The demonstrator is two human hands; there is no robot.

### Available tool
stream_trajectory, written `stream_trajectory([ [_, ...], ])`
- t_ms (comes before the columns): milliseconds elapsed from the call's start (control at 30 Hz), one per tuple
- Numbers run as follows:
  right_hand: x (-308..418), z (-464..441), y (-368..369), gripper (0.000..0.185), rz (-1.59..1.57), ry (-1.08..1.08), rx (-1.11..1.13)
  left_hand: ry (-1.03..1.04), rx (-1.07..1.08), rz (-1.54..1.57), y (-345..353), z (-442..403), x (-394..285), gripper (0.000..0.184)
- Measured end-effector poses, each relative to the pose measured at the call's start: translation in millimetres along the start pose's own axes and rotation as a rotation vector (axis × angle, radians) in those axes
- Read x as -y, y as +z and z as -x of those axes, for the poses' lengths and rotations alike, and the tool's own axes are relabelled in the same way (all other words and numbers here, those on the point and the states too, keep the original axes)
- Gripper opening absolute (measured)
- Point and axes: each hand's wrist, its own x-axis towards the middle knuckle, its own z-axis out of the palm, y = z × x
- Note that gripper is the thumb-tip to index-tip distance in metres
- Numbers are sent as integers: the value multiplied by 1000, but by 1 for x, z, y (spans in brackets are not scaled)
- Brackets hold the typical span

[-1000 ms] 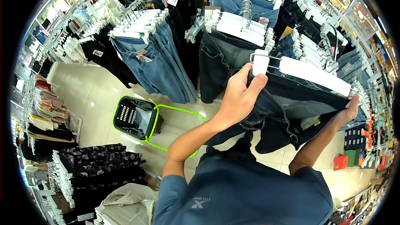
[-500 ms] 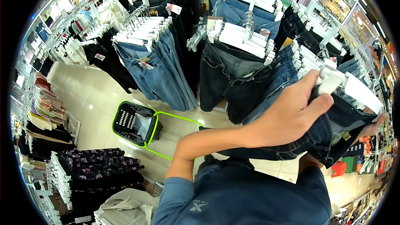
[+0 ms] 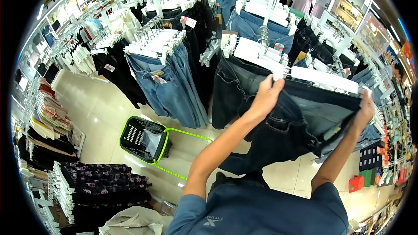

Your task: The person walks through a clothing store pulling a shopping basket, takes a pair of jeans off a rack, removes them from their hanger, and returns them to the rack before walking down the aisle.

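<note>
A pair of dark jeans (image 3: 278, 135) hangs in front of me from a white clip hanger (image 3: 324, 79), its waistband spread wide and grey inner side showing. At the hanger's left end, my left hand (image 3: 266, 93) is closed, thumb and fingers pinching the clip. My right hand (image 3: 365, 109) is closed at the opposite end, around the other clip and the waistband corner. The legs of the jeans fall toward my body. Just behind my left hand hang dark jeans (image 3: 230, 89) on the rack.
Blue jeans (image 3: 163, 87) hang on a rack to the left. A black shopping basket (image 3: 130, 137) with a green rim and handle stands on the tiled floor (image 3: 102, 100). Skirts (image 3: 104, 182) hang at the lower left. A red stool (image 3: 356, 183) is at the right.
The jeans have swung from edge-on to spread out before me. My left hand has moved left, and my right hand, mostly hidden before, now shows at the hanger's right end.
</note>
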Motion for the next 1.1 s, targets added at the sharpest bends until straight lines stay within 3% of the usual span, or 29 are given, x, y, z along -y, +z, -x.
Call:
stream_trajectory([
  [133,-9,26,53,31,-12,146,160,-146,-95,-60,-46,-6,24,29],
  [400,-16,36,124,28,187,20,485,-37,-334,-232,-104,-38,43,26],
  [467,-30,47,141,27,51,39,575,8,-390,-376,-127,-42,59,28],
  [567,-72,78,160,24,108,71,758,-137,-497,-478,-168,-38,97,30],
  [667,-107,100,166,22,91,79,736,-137,-509,-548,-182,-32,110,31],
  [867,-122,126,177,34,168,158,650,155,-648,-802,-196,0,131,35],
  [900,-127,136,178,36,168,174,630,163,-661,-729,-199,21,142,34],
  [933,-130,147,177,37,165,189,611,25,-684,-714,-204,48,158,32],
  [1000,-136,179,172,46,206,232,508,-62,-649,-735,-245,119,247,31],
  [1033,-158,202,170,52,184,199,435,-261,-633,-741,-265,165,296,32],
  [1067,-176,224,163,51,201,257,423,-328,-561,-894,-295,222,366,30],
  [1100,-176,251,156,48,65,336,352,-640,-382,-1183,-282,269,357,24],
])
